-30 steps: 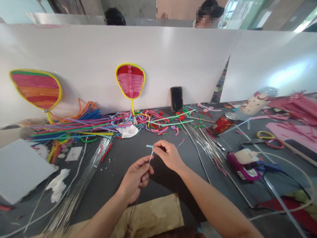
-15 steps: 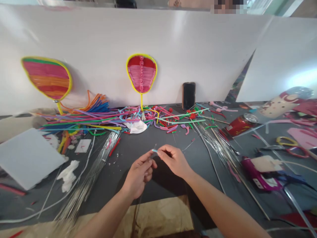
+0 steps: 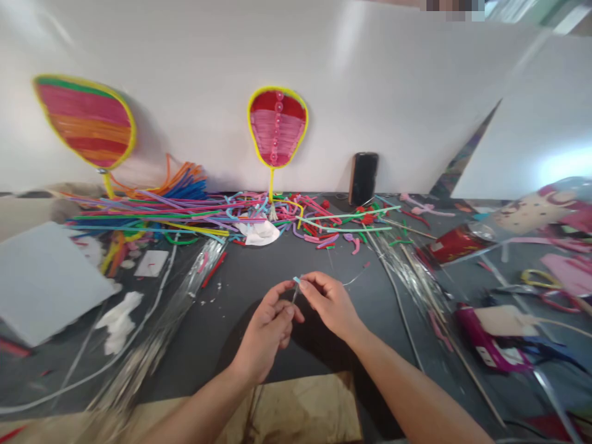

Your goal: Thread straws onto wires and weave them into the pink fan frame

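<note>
Over the dark table, both of my hands meet at a short light-blue piece of pipe cleaner. My right hand pinches it between thumb and fingertips. A thin wire runs down from the blue piece to my left hand, whose thumb and curled fingers close on it. The left index fingertip reaches up close to the blue piece. Where the wire ends inside the left hand is hidden.
Pipe cleaners lie heaped along the white board, below two fans. A phone leans there. Wire bundles flank my hands. At right are a red can, scissors and a magenta glue gun.
The view has shifted slightly. My left hand has turned a little, and the wire now shows between its thumb and the blue piece. My right hand keeps its pinch.
</note>
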A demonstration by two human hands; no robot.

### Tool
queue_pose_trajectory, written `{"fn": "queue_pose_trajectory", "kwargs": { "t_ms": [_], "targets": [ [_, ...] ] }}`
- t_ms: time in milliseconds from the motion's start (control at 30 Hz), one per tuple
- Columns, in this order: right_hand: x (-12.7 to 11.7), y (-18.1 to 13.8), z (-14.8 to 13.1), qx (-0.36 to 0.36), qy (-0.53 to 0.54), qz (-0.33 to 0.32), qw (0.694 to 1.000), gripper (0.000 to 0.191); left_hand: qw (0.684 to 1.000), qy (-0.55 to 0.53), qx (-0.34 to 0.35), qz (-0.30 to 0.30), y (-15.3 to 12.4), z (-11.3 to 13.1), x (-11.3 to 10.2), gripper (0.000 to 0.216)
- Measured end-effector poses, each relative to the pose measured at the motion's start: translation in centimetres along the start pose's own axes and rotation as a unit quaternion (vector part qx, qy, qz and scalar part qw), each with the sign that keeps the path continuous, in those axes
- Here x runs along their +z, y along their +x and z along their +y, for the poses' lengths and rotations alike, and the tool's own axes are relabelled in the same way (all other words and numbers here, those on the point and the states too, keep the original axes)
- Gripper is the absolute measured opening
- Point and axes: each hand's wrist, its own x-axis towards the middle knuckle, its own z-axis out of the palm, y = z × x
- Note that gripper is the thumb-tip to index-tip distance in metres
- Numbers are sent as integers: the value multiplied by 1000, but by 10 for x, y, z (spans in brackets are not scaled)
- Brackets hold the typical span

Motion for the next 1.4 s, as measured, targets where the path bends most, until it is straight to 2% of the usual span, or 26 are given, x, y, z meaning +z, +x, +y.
{"fn": "queue_pose_trajectory", "kwargs": {
  "t_ms": [267, 500, 700, 967, 1400],
  "targets": [
    [3, 4, 3, 69, 86, -11, 994, 26, 997, 71, 9, -9, 3, -10, -5, 59],
    [6, 6, 4, 77, 53, -3, 996, 28, 983, 178, 48, -26, 10, -24, -20, 52],
    [6, 5, 3, 78, 40, 1, 996, 27, 969, 233, 84, -23, 9, -27, -21, 50],
    [3, -2, -2, 52, 42, -27, 997, 24, 975, 205, 87, -8, 5, -21, -17, 48],
    [2, -5, -1, 3, 7, -42, 999, 18, 989, 122, 62, -54, 4, -12, -13, 52]
  ]
}}
